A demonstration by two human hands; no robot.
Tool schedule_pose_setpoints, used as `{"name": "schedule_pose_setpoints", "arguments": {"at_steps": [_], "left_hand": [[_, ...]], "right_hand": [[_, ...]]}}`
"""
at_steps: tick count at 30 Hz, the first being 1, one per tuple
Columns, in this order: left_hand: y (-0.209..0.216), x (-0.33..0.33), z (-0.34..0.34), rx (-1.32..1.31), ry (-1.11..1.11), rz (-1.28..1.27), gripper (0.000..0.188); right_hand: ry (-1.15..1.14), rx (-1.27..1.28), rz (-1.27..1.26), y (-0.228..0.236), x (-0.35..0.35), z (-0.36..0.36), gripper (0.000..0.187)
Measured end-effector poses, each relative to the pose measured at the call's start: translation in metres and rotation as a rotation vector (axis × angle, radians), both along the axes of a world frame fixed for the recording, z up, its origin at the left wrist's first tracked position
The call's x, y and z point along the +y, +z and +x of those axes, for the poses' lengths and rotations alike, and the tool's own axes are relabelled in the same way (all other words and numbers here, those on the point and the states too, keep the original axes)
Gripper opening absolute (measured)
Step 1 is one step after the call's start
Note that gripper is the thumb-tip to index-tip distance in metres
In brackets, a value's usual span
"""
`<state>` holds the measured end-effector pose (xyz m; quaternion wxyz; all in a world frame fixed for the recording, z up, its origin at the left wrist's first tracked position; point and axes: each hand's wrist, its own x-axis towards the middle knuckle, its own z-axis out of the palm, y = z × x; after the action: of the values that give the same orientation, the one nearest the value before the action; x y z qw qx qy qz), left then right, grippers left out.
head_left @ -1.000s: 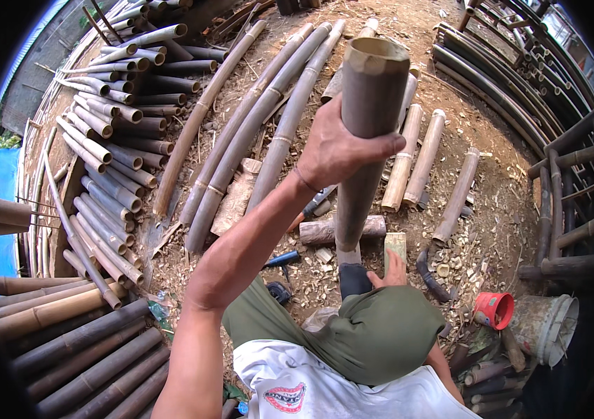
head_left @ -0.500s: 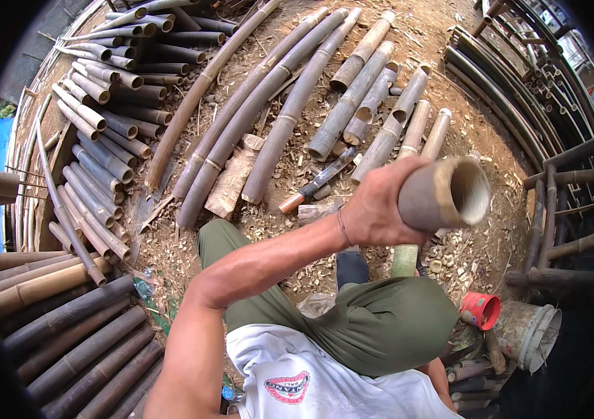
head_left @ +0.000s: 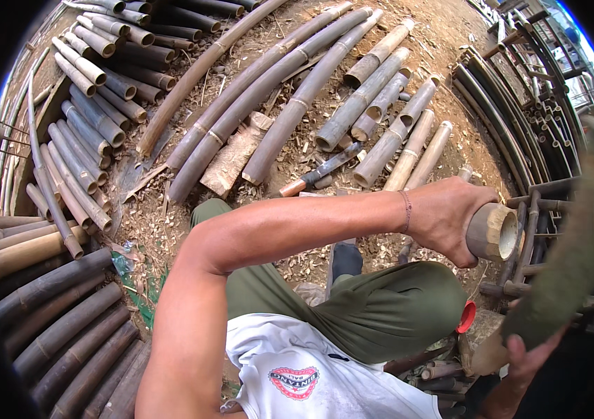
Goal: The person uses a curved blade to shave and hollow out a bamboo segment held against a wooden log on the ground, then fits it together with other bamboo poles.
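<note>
My left arm reaches across to the right, and my left hand (head_left: 447, 216) is closed round a short, thick bamboo tube (head_left: 485, 230). Its cut end, pale and hollow, faces right. At the lower right my right hand (head_left: 529, 359) has its fingers curled against the lower part of a long greenish-brown piece (head_left: 562, 258), tilted up to the right. Motion smears that piece, so I cannot tell its exact kind. Below the left forearm is my green-trousered knee (head_left: 402, 300).
Cut bamboo poles (head_left: 304, 101) and shorter tubes (head_left: 360, 101) lie ahead on chip-strewn soil. Stacked bamboo (head_left: 67, 314) fills the left side. A knife-like tool (head_left: 321, 170) and a wood block (head_left: 234, 160) lie among them. A bamboo frame (head_left: 534, 230) stands right, near a red container (head_left: 466, 318).
My left hand has swung right and slightly down with the bamboo tube. My right hand has come into view at the lower right with the long greenish-brown piece. The whole view has shifted slightly.
</note>
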<state>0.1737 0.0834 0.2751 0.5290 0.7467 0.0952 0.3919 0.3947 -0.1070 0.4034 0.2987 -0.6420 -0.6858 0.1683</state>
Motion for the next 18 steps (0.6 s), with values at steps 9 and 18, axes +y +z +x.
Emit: {"name": "schedule_pose_setpoints", "arguments": {"at_steps": [9,18], "left_hand": [[-0.006,0.008,-0.001,-0.014,-0.036,0.023,0.054],[-0.005,0.012,0.001,-0.02,-0.114,0.021,0.054]], "right_hand": [[-0.043,0.31,0.072,0.019,-0.011,-0.029,0.099],[-0.106,0.139,-0.019,-0.017,0.002,-0.041,0.099]]}}
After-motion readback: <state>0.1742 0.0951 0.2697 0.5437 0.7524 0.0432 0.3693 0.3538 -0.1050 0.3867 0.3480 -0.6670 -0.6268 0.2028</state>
